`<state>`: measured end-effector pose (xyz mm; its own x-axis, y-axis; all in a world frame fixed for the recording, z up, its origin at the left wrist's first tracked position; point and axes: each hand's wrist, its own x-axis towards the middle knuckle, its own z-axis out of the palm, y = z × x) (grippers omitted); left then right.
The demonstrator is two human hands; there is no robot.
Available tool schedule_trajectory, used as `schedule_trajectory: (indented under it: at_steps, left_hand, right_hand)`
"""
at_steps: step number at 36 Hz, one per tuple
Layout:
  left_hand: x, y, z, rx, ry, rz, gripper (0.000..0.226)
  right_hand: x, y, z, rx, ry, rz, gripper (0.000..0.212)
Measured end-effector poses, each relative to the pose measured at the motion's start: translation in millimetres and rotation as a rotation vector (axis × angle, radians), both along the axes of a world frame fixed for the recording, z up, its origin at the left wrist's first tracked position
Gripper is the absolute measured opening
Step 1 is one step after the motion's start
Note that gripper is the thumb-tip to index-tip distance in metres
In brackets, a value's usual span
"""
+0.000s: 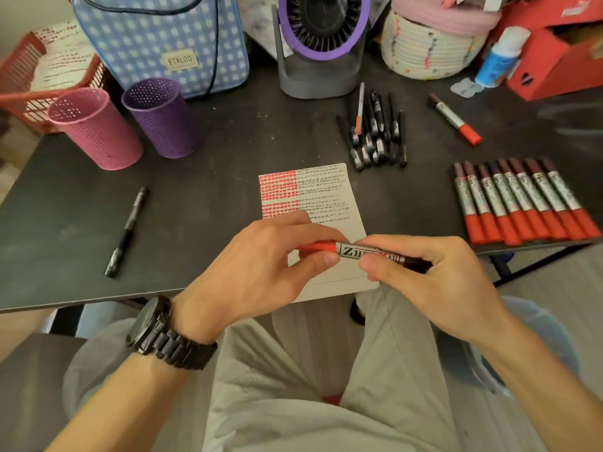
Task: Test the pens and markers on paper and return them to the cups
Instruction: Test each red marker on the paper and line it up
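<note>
The left hand [261,256] pinches the red cap [318,246] and the right hand [424,272] grips the barrel of the red marker [359,250], held over the paper's [326,190] near edge. If the cap gives suddenly, the tip could streak fingers or the trousers [293,386] below.

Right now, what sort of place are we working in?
Likely a home desk or craft corner: a dark table crowded with a fan, a checked bag, a rope basket, plus a pink cup and a purple cup.
</note>
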<state>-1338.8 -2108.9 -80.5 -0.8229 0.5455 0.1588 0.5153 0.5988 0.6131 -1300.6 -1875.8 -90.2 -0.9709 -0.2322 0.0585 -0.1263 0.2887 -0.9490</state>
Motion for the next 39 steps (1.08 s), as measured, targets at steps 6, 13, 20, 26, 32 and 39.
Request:
schedule_trajectory:
  at_steps: [6, 13, 20, 26, 32, 39]
  left_hand:
    - [-7, -3, 4, 0.021, -0.067, -0.034, 0.037]
    - [-29, 11, 22, 1.041, -0.528, 0.097, 0.062]
    - [-30, 63, 34, 1.499, -0.79, 0.245, 0.045]
    - [-28, 89, 42, 1.476, -0.789, 0.273, 0.054]
    - [-29, 99, 55, 1.391, -0.801, 0.199, 0.058]
    - [-35, 102, 40, 1.136, -0.696, 0.133, 0.04]
  right_hand:
    - [8, -11, -14, -0.054, 0.05, -0.135, 0.019]
    - [10, -32, -23, -0.341, -0.151, -0.233, 0.031]
    - [9, -49, -17, -0.457, -0.175, -0.33, 0.032]
    - [19, -57, -13, -0.51, -0.073, -0.539, 0.031]
    - [22, -51, 1, -0.454, 0.052, -0.552, 0.019]
    - [10, -3, 17, -0.238, 0.057, -0.418, 0.016]
